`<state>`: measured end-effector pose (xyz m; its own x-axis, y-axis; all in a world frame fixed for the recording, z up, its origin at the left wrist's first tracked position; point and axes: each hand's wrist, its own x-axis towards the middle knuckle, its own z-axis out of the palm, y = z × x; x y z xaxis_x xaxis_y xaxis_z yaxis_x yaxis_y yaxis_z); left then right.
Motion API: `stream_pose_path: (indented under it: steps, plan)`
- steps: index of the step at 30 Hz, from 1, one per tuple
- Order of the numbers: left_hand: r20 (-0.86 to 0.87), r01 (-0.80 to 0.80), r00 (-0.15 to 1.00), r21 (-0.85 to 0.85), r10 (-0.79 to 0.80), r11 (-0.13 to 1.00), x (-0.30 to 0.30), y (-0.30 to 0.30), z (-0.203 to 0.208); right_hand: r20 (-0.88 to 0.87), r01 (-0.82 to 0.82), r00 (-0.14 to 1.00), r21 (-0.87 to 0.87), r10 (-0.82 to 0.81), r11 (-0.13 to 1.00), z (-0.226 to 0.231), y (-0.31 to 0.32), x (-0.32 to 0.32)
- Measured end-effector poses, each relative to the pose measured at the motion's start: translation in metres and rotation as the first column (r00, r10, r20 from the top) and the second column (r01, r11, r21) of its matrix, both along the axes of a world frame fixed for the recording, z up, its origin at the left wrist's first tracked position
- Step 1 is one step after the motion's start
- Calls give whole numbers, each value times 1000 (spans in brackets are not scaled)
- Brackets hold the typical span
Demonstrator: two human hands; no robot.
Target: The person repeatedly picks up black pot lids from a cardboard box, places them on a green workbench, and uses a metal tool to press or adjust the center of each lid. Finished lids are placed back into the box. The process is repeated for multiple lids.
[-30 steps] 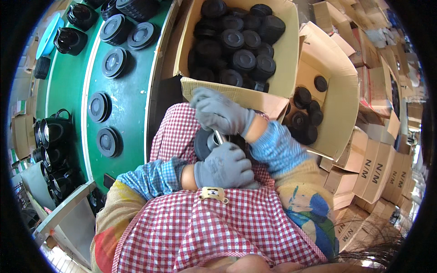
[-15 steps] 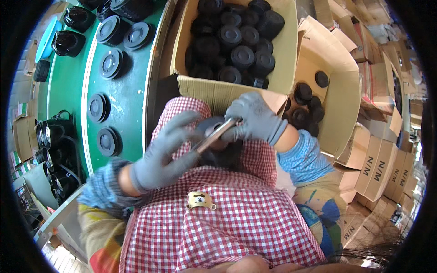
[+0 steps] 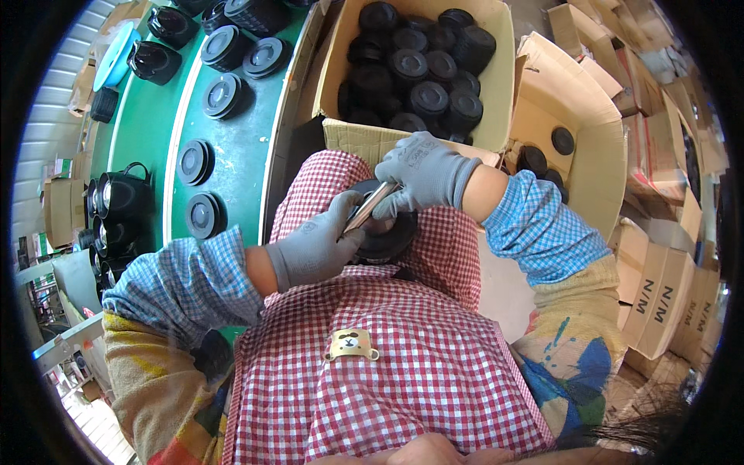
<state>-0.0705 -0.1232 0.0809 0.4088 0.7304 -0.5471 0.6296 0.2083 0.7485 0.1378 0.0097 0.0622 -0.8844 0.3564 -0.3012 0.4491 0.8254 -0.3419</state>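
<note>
A metal tool is held slantwise above the lap by both hands; its lower end is gripped by the left hand, with fingers and thumb closed round it, and its upper end is clasped by the right hand; grey gloves are worn on both; below the tool, a round black part is rested on the checked apron over the lap, partly covered by the hands; whether it is touched by the tool cannot be told; beyond the right hand, a carton is heaped with black discs; fewer are held in a second carton beside it; at the left, more discs are spread, some stacked, on a green table, with black pots set farther left.
</note>
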Motion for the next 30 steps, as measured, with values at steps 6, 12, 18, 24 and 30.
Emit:
stream_pose_path:
  steps: [6,12,18,24,30]
  plan:
    - [-138,48,989,-25,-51,999,17,20,17,177,-61,981,-80,75,995,9,9,-4]
    - [-135,109,985,13,-107,994,18,30,2,297,-239,908,-207,294,949,12,30,-19]
    - [-132,395,914,86,-383,914,-11,56,-14,274,89,962,-301,-4,949,4,9,-9]
    - [-338,782,605,80,-721,618,-20,103,-20,249,405,909,-337,-335,850,15,-31,-5]
    - [-446,652,756,579,-478,490,-31,98,-30,248,463,884,-333,-397,821,23,-20,-2]
